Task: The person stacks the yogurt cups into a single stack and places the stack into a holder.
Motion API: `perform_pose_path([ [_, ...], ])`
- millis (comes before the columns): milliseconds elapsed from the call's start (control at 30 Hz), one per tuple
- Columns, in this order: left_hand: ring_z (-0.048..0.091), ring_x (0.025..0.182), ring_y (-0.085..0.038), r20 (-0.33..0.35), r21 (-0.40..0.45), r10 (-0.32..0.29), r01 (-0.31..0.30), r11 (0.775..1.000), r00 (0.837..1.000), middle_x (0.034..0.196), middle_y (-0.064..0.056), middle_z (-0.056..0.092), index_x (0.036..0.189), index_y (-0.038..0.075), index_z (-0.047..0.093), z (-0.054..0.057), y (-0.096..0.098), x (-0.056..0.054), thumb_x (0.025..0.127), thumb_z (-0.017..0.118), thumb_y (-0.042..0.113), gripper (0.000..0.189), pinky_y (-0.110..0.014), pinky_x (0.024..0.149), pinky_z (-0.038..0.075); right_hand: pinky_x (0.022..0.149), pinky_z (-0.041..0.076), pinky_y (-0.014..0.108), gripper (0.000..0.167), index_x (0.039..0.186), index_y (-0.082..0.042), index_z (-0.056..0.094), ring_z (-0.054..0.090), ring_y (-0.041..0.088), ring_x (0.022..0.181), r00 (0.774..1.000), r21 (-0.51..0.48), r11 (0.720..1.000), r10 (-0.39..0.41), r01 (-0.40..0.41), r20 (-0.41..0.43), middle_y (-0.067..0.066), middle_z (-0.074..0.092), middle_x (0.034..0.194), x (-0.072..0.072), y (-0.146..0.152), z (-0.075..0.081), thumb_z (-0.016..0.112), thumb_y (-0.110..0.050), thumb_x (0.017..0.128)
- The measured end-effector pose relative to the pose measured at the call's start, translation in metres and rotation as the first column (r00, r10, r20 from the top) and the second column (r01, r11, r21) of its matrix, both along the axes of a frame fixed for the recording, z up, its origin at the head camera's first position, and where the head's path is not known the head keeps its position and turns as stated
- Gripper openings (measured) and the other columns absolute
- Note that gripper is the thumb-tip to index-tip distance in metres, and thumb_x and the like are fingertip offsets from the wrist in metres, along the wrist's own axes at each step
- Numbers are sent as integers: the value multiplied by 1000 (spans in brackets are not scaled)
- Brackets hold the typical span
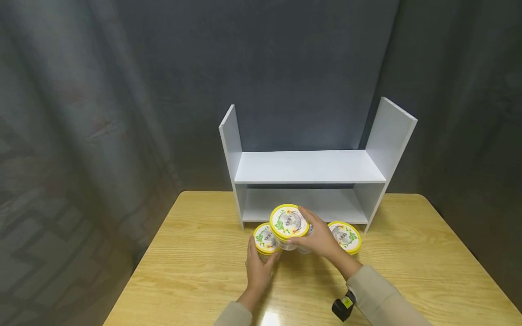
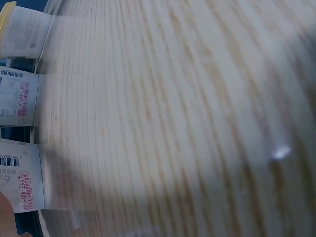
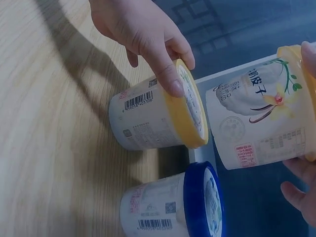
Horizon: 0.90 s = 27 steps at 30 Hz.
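My right hand grips a white tub with a yellow lid by its rim, raised above the others. In the right wrist view this tub is clear of the table, with my fingers at its lid. My left hand holds a second yellow-lidded tub, which stands on the table; thumb and fingers span its lid edge. Between them stands a blue-lidded tub, mostly hidden behind my right hand in the head view. Another yellow-lidded tub stands right of my right wrist.
A white two-tier shelf with tall side panels stands at the back of the wooden table. Its lower board lies just behind the tubs. Dark curtains hang around the table. A black wrist device sits at my right sleeve.
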<state>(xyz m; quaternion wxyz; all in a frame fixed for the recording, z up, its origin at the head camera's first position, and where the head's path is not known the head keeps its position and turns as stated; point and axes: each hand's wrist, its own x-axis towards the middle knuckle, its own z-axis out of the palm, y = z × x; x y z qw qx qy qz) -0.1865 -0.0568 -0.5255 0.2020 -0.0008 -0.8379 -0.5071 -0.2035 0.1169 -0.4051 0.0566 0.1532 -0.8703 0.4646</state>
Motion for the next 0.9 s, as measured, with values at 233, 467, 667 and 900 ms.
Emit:
perform_pose_path([
  [233,27,120,-36,0,16,-19,19,1000,1000,136,-23,20,135,-3,14,-1,-2,0,73,67,30,87,-47,96,24,93,25,53,96,134,-11,31,26,34,122,1000,14,1000,17,-17,1,14,30,135,-12,-14,-4,78,-38,55],
  [467,28,119,-39,1,-3,-3,3,1000,1000,135,-24,22,135,-2,15,-1,-1,0,73,66,32,87,-53,94,24,96,24,49,100,134,-10,30,25,31,123,998,-35,999,39,-38,41,12,28,137,-20,-25,-12,78,-42,53],
  [667,29,119,-37,-1,-5,13,-13,1000,1000,136,-22,23,135,-2,16,-1,0,-1,72,67,33,87,-56,93,23,97,23,48,101,134,-9,30,24,30,123,996,-62,997,47,-42,79,11,28,137,-23,-35,-16,78,-42,53],
  [900,29,119,-36,21,-5,34,-34,999,999,137,-20,23,135,-1,16,-3,1,0,72,66,35,88,-60,91,20,97,25,46,100,133,-8,32,28,30,122,997,-28,999,30,-29,64,11,32,135,-27,-42,-22,77,-45,52],
])
